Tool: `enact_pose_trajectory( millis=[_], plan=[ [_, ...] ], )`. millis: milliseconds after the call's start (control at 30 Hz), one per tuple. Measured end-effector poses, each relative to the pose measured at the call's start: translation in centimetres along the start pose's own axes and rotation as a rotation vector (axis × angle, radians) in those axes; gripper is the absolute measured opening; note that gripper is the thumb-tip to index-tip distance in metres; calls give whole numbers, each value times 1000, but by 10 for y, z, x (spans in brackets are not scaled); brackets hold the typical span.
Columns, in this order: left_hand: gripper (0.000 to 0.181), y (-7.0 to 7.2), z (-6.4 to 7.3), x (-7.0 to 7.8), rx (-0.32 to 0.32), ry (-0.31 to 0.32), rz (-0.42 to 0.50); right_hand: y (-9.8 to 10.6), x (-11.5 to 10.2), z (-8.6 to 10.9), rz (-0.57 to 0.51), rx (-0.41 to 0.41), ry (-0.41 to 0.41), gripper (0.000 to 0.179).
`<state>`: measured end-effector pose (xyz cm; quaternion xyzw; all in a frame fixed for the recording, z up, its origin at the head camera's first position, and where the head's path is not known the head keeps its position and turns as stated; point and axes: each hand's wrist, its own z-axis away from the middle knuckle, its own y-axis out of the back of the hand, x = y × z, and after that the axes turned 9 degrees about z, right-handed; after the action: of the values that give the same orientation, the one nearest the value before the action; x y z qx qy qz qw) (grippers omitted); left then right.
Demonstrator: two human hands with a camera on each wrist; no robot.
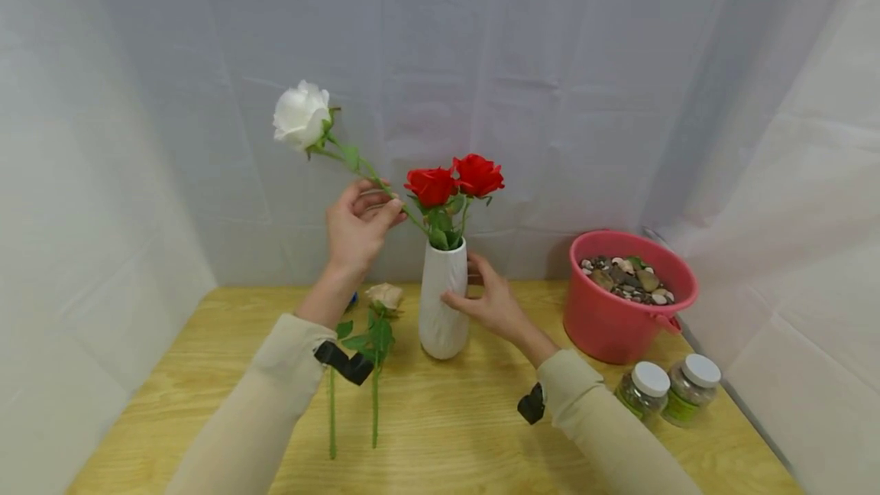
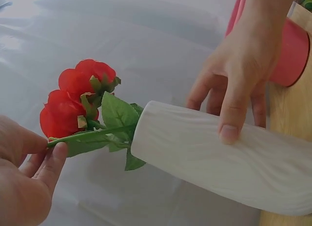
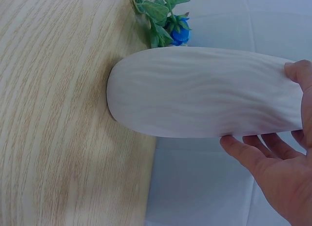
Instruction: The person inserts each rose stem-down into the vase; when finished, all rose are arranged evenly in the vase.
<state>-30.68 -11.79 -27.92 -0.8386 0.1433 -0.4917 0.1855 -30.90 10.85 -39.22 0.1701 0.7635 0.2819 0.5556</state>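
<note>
White rose [image 1: 301,114] — stem [image 1: 370,169] pinched in my L hand [image 1: 356,231], tilted, lower end at the mouth of the white vase [image 1: 442,315] (2 red roses [image 1: 431,186] in it) — R hand [image 1: 495,308] gripping vase's upper pt.

Right grip [image 3: 285,172] around white vase [image 3: 195,94] on table [image 3: 53,138], blue flower [image 3: 181,34] beyond.
</note>
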Motion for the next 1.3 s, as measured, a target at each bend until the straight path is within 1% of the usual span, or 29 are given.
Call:
enact_pose_trajectory(
  millis=[200,300,433,500,600,667,733,800,967,1133,1267,1300],
  plan=[
    [26,0,-2,2,9,-39,-41,-2,0,0,1,1,-3,82],
    [26,1,-3,4,13,-53,-54,-3,-1,0,-2,5,11,82],
    [26,2,-3,1,-2,-72,-76,-3,-2,0,-5,10,18,82],
    [26,1,-2,-4,-19,-69,-89,-4,-3,0,-4,14,17,82],
    [27,0,2,-14,-49,-46,-106,-4,-1,0,-6,19,18,82],
    [28,-1,4,-22,-62,-35,-134,-4,0,0,-1,22,20,82],
    [28,-2,6,-28,-72,-39,-165,-4,1,0,-2,24,20,82],
    [26,-2,7,-34,-76,-60,-212,-4,1,0,5,26,19,82],
    [21,-4,11,-44,-79,-100,-305,-4,3,0,16,26,13,82],
    [22,-6,12,-51,-77,-114,-367,-4,6,-1,6,19,16,80],
    [24,-6,14,-58,-93,-107,-435,-4,8,-1,-5,19,36,77],
    [25,-6,15,-60,-99,-98,-445,-4,8,-1,-5,18,39,77]
  ],
)
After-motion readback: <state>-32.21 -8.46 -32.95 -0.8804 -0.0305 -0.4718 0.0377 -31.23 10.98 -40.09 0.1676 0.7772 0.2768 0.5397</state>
